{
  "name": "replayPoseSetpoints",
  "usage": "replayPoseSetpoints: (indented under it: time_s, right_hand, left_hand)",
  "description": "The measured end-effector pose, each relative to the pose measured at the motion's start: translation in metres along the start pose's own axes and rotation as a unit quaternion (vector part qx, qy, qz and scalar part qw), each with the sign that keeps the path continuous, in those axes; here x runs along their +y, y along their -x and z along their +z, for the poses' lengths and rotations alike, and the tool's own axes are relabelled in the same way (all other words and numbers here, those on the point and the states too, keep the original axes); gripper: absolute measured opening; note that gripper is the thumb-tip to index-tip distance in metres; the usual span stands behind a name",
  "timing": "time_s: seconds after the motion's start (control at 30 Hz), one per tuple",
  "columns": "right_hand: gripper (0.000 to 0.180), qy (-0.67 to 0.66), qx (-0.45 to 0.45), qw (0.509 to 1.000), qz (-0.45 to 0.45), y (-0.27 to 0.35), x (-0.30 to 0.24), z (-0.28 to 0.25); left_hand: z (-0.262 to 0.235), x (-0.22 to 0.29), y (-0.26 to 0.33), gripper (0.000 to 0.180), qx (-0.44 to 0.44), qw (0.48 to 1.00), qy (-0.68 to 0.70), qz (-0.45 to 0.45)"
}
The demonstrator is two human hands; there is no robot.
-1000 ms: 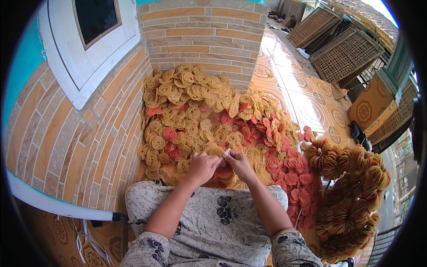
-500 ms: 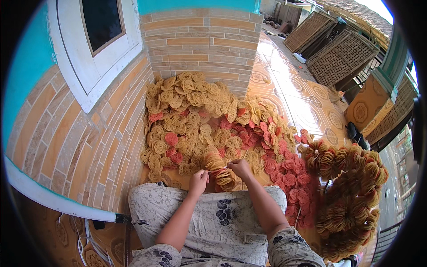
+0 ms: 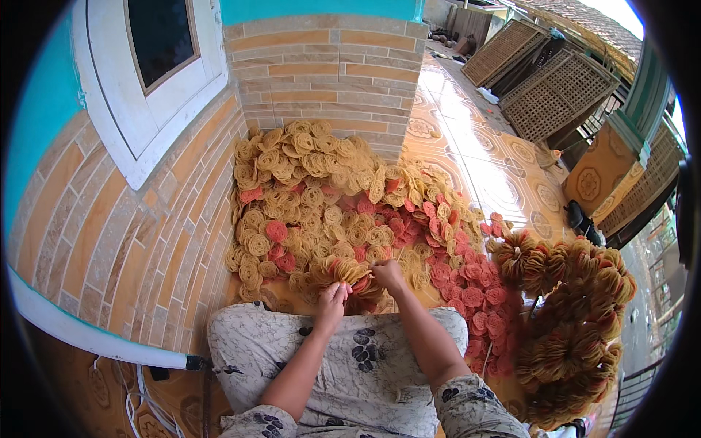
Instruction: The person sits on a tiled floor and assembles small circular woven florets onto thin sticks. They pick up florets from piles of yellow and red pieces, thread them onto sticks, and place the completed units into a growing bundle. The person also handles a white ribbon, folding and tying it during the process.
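A fanned bundle of thin, round, lacy discs (image 3: 340, 271), mostly tan with some reddish ones, is in front of my lap between my hands. My left hand (image 3: 334, 305) is closed on the near side of the bundle, thumb and fingers pressed together. At the bundle's right end, my right hand (image 3: 388, 275) is closed in a pinch; what its fingertips hold is too small to make out. Just beyond both hands spreads a heap of loose tan discs (image 3: 299, 208). Pink discs (image 3: 476, 292) lie to the right of my right hand.
Thick ropes of stacked discs (image 3: 573, 343) lie at the right. A brick-patterned wall (image 3: 168, 233) with a white-framed window closes off the left. Woven lattice panels (image 3: 558, 95) lean at the far right, near a dark shoe (image 3: 583, 221). White strips (image 3: 146, 401) lie at lower left.
The bundle has tipped and fanned out, its top moving left and away. My left hand has shifted slightly right and nearer to me. My right hand remains at the bundle's right end.
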State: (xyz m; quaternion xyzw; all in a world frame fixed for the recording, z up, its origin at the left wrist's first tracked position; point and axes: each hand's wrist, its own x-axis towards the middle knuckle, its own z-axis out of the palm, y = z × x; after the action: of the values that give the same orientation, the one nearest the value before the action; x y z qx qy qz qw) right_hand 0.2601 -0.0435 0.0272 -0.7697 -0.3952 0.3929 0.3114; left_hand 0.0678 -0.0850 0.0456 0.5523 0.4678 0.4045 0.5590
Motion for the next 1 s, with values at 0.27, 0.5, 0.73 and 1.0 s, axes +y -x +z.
replayPoseSetpoints:
  time_s: [0.27,0.5,0.73,1.0]
  right_hand:
    - [0.025,-0.015,-0.003,1.000,-0.017,-0.011,0.007,-0.002]
    - [0.025,-0.064,0.013,0.990,-0.121,0.011,-0.018,0.002]
    - [0.013,-0.051,0.014,0.918,-0.392,0.063,-0.057,-0.011]
    - [0.007,0.019,0.010,0.879,-0.476,0.087,-0.065,-0.018]
  left_hand:
    - [-0.011,0.010,0.005,0.029,-0.052,0.996,-0.074,-0.005]
    - [-0.015,0.056,-0.008,0.013,-0.104,0.849,-0.378,0.354]
    - [-0.034,0.071,-0.039,0.018,-0.088,0.936,-0.297,0.170]
    - [-0.033,0.090,-0.025,0.014,-0.134,0.946,-0.291,0.058]
